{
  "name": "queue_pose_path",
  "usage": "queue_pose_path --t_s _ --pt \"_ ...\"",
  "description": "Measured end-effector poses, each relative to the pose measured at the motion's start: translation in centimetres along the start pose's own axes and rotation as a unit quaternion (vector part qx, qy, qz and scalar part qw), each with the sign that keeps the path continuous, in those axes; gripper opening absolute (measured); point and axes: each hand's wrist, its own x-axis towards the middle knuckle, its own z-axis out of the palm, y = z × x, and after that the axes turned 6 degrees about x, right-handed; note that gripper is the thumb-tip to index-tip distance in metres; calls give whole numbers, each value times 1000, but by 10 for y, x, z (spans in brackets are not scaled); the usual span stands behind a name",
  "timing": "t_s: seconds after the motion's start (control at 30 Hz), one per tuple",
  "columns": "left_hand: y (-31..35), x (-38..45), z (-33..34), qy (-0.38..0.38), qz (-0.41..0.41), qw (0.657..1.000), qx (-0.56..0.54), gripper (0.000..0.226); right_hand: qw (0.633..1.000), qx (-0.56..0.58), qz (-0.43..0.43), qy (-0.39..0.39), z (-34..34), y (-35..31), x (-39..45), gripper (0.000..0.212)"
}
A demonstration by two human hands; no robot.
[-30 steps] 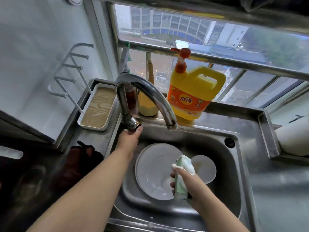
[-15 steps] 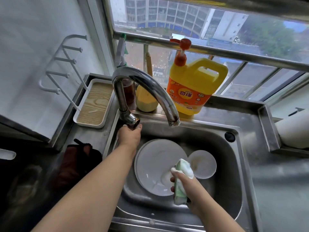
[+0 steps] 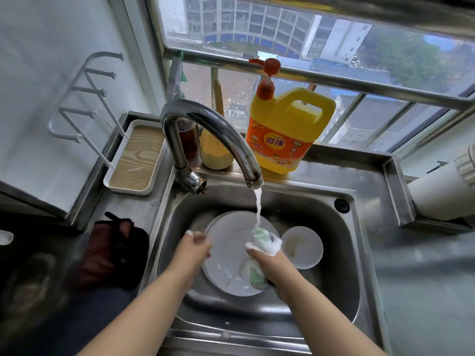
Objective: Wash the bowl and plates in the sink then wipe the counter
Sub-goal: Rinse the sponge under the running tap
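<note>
Plates (image 3: 231, 253) lie stacked flat on the floor of the steel sink (image 3: 341, 253), right under the tap (image 3: 213, 129), so the running water (image 3: 257, 209) falls where the washing happens. I can make out one large white plate clearly; whether more sit beneath it I cannot tell. A small white bowl (image 3: 302, 246) rests just beside it on the right, touching or nearly touching its rim, probably waiting its turn. The right hand (image 3: 264, 255) is closed around a soapy green and white sponge (image 3: 259, 253), holding it up into the stream, which looks meant to wet it and work up suds. The left hand (image 3: 196, 246) sits at the plate's left edge with fingers curled; it seems ready to steady or tilt the plate, though I cannot tell if it grips the rim. A yellow soap jug (image 3: 285, 134) with a pump stands on the ledge behind the sink, within easy reach. The bench (image 3: 424, 265) to the right is not yet wiped
</note>
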Motion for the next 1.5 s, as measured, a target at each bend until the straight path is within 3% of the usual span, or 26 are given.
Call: queue_pose_path --t_s 0.07,0.13,0.23,0.3,0.43,0.6,0.73,0.87,1.07,1.23,1.33,1.5 --pt "-10 -18 4 -64 2 998 30 19 999 -11 16 40 -2 6 2 65" --pt "-14 -37 11 -180 8 983 22 31 996 -29 21 78 -2 14 7 69" --pt "-14 -56 26 -303 21 953 -8 50 993 -61 -22 97 6 7 9 47" --pt "-15 -55 34 -277 22 960 -33 48 994 -51 -33 94 13 -2 12 49" --pt "-4 -41 35 -142 25 985 -95 24 999 8 -10 43 19 -18 16 59" --pt "3 -30 26 -108 4 983 -147 26 994 -49 -101 16 31 -25 20 43" --pt "2 -31 21 -78 3 980 -180 26 969 -181 -170 22 45 -28 21 57" --pt "2 -36 18 -79 6 974 -213 24 910 -314 -263 57 52 -23 14 79" --pt "0 -49 26 -115 -2 969 -217 29 863 -408 -286 83 34 -13 -6 93" --pt "-3 -60 38 -158 -11 967 -200 32 862 -428 -260 77 13 -7 -14 89" --pt "-2 -63 44 -186 -15 962 -199 35 816 -468 -313 133 6 -7 -21 86" --pt "-1 -61 44 -176 -23 958 -225 36 745 -510 -416 106 -6 -11 -14 63"
